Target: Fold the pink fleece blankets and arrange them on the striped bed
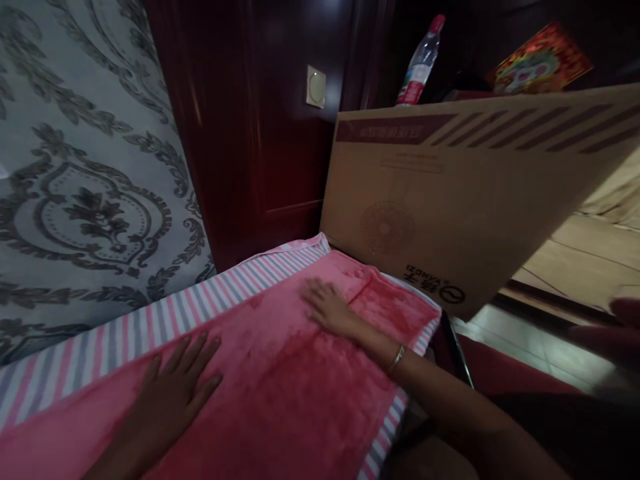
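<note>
A pink plush cloth [310,393] with striped pink, grey and white edges lies spread out before me, its pile darker in patches. My left hand [173,390] rests flat on its left part, fingers spread, near the far striped border. Further right, my right hand [327,308] lies palm down on the plush with its fingers stretched and slightly blurred. A bracelet [397,360] circles my right wrist. Nothing is held in either hand. The far right corner of the cloth is a little rumpled, close to a cardboard box.
A large cardboard box [450,193] stands against the cloth's far right end. Behind it are a plastic bottle [419,67] and a red-gold packet [543,60]. Dark red panelling [250,133] and patterned wallpaper [95,200] border the far side. A tiled floor [540,343] shows at right.
</note>
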